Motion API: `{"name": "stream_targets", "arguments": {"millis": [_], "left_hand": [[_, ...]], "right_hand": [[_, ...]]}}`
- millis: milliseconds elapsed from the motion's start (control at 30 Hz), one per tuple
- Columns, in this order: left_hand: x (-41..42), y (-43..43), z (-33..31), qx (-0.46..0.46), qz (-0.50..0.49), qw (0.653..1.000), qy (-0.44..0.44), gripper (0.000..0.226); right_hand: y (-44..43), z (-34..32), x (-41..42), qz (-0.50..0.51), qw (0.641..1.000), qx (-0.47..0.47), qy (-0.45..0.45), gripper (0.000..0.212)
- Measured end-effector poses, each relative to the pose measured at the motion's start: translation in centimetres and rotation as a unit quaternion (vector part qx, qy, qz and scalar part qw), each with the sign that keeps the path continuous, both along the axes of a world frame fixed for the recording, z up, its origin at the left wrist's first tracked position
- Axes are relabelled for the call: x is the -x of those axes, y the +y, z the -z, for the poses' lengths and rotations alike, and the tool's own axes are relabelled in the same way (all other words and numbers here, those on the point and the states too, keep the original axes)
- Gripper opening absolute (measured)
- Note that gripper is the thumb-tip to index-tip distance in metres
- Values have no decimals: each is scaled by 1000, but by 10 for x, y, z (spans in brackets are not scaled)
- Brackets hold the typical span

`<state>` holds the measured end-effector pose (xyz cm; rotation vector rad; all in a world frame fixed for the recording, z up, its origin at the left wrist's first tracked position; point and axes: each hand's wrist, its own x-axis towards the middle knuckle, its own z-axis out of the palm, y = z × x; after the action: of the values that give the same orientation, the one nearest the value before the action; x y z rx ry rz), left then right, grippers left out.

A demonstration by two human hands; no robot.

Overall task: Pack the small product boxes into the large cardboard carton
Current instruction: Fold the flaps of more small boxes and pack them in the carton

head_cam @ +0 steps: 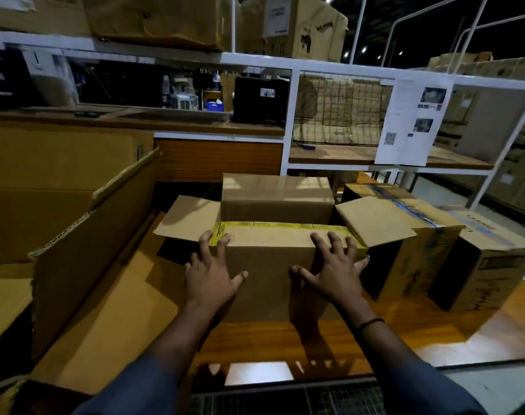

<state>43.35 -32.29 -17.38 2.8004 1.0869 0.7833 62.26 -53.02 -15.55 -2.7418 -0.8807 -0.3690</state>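
The large carton (270,265) sits at the middle of the desk (285,339), straight ahead at 12 o'clock. Its side flaps (186,218) are spread out and its far flap (276,190) stands up. My left hand (213,274) and right hand (333,271) both lie spread-fingered on its near top edge by the yellow strip, pressing on it and gripping nothing. The mouth behind them is dark, so I cannot tell whether any small product boxes are inside. I judge the packing unfinished at best, since the top is not closed.

At 3 o'clock two more cartons stand on the desk: one with blue tape (429,244) just beside the right flap (375,223), and another (488,265) beyond it. I cannot tell whether these are stock to pack. At 9 o'clock big cardboard sheets (90,235) lean close and crowd that side flap. A white shelf frame (288,115) rises behind, carrying a printed sheet (414,121) at 1 o'clock.
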Motion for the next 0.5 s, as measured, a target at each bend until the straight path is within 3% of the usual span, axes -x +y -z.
{"name": "stream_targets", "arguments": {"millis": [200, 500], "left_hand": [[0, -8, -12, 57, 1, 997, 43, 93], [-10, -10, -50, 203, -23, 962, 179, 118]], "right_hand": [[-2, -4, -1, -7, 999, 41, -9, 88], [4, -25, 2, -17, 995, 84, 54, 96]]}}
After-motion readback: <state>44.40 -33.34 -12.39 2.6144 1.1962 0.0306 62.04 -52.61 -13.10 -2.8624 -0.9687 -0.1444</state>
